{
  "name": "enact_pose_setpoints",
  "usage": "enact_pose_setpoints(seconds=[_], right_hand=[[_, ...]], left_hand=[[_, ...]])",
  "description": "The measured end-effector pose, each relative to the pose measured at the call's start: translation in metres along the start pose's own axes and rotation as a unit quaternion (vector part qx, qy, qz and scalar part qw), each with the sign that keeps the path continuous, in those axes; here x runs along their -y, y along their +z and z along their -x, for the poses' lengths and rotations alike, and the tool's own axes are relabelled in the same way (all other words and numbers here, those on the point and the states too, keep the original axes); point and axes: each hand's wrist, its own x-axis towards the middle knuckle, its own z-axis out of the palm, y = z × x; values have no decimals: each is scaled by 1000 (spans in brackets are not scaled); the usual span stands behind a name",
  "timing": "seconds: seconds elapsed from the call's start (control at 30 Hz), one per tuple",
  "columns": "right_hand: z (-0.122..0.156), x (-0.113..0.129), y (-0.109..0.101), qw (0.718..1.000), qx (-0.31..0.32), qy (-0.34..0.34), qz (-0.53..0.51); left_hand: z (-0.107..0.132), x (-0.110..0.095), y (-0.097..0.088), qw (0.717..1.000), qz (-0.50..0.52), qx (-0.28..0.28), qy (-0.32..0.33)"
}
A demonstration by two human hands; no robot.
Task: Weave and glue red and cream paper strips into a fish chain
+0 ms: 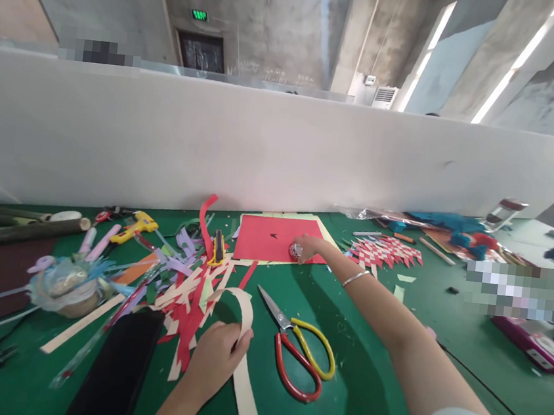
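Observation:
My left hand (218, 353) is closed on a long cream paper strip (245, 349) that curls up over the green mat. My right hand (308, 247) reaches far forward onto a red paper sheet (268, 239) and its fingers pinch a small round tape roll (295, 250). A silver bracelet sits on that wrist. Red and yellow handled scissors (299, 352) lie shut on the mat between my two arms. A heap of red, cream and purple paper strips (189, 291) lies just left of my left hand.
A woven red and white paper piece (384, 250) lies right of the red sheet. A yellow glue gun (136, 226), a yellow knife (218, 249), a tape-covered bowl (68, 284) and a black strip (115, 375) sit left. A white partition wall (283, 149) runs behind the table.

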Motion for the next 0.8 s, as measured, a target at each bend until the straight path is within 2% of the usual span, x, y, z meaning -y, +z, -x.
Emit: enact_pose_setpoints(seconds=[0.1,0.23,0.57,0.67,0.8], right_hand=[[-7,13,-6,999,-5,-32,-4],[-18,42,-11,996,-25,-86,-18],[-56,126,-2,978,-96,-182,-27],[-66,142,-1,974,-107,-195,-30],[-80,152,-3,978,-107,-173,-34]], left_hand=[[1,1,1,1000,-17,13,1],[2,2,2,999,-38,25,9],[2,4,0,998,-62,22,16],[3,4,0,998,-62,24,16],[3,5,2,997,-70,25,18]])
